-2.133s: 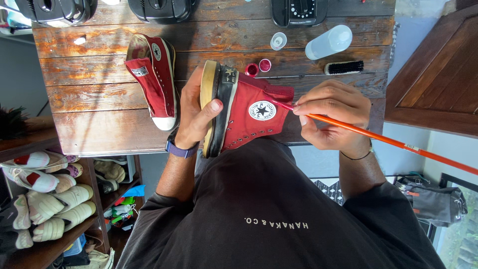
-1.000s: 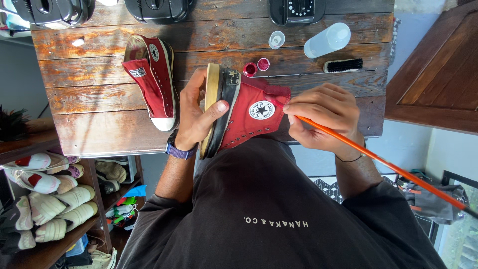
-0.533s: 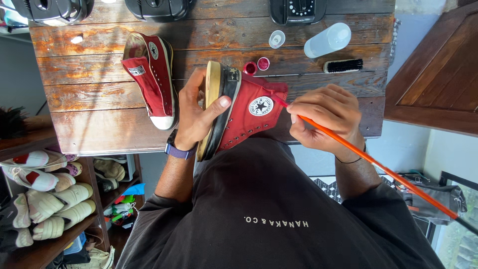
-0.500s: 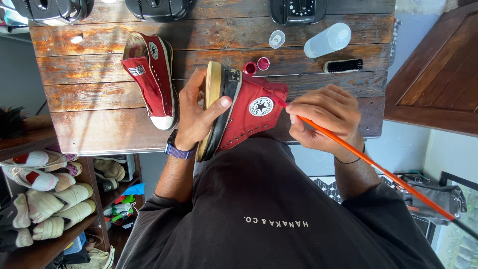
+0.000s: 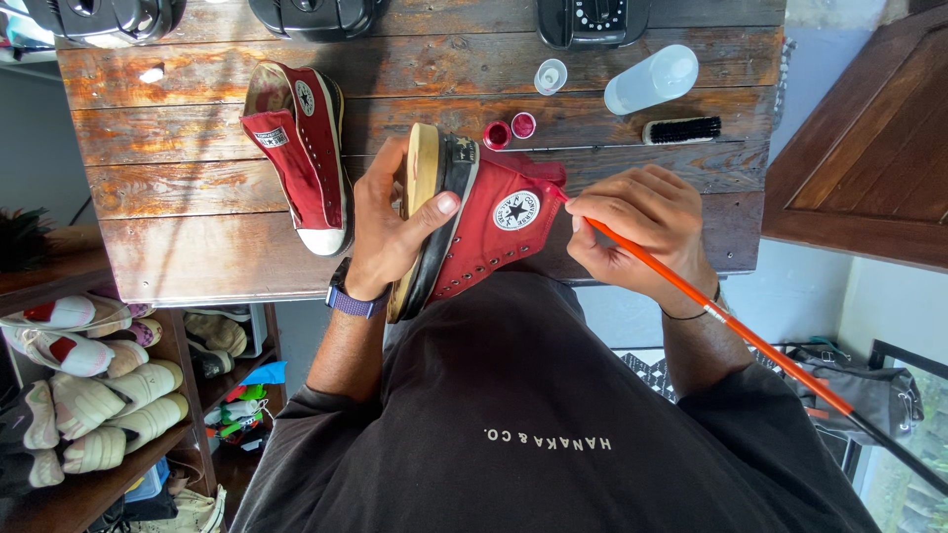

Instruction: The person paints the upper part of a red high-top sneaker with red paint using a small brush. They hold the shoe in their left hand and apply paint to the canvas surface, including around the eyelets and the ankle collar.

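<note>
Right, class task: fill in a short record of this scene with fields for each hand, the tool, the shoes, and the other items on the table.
Left hand: left hand grips the sole of the red high-top shoe, held on its side at the table edge
Right hand: right hand holds the orange paintbrush, tip at the shoe's heel end
Second shoe: matching red shoe lies apart on the wooden table
Paint: two small red pots beside the held shoe
Other items: white bottle, black-bristled brush, small white cap
</note>
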